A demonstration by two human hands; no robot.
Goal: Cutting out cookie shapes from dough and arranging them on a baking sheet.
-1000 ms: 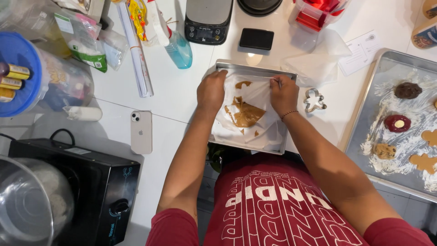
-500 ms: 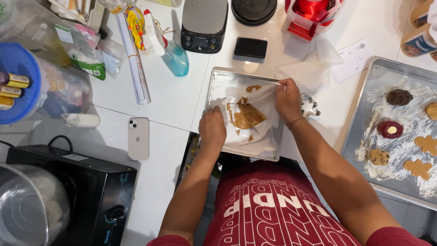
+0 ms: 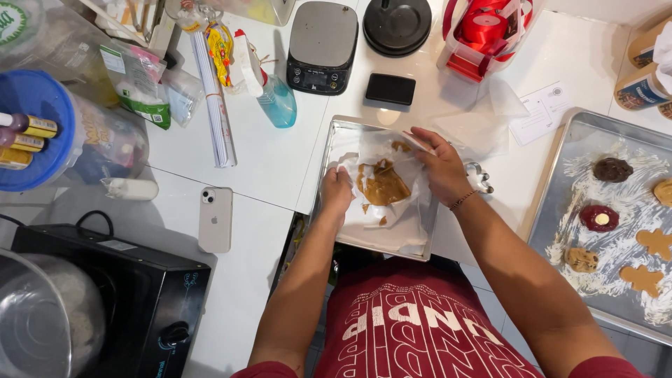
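Observation:
A small metal baking tray [image 3: 334, 133] lies on the white table in front of me, lined with crumpled white parchment paper [image 3: 392, 217]. A flat piece of brown dough [image 3: 383, 185] rests on the paper. My left hand [image 3: 337, 190] grips the paper's left side, gathering it inward. At the upper right edge of the paper, my right hand [image 3: 439, 166] pinches it and folds it over toward the dough. A metal cookie cutter [image 3: 480, 176] lies just right of my right wrist.
A larger floured tray [image 3: 560, 175] with several cookies, two of them gingerbread shapes, sits at the right. A white phone [image 3: 215, 218] lies at the left. A kitchen scale [image 3: 323, 46], a blue spray bottle [image 3: 274, 98] and a black appliance [image 3: 119, 301] stand around.
My left hand slid down the paper's left edge, then back up toward the middle. Both hands now bunch the paper inward over the dough. The camera view shifted slightly.

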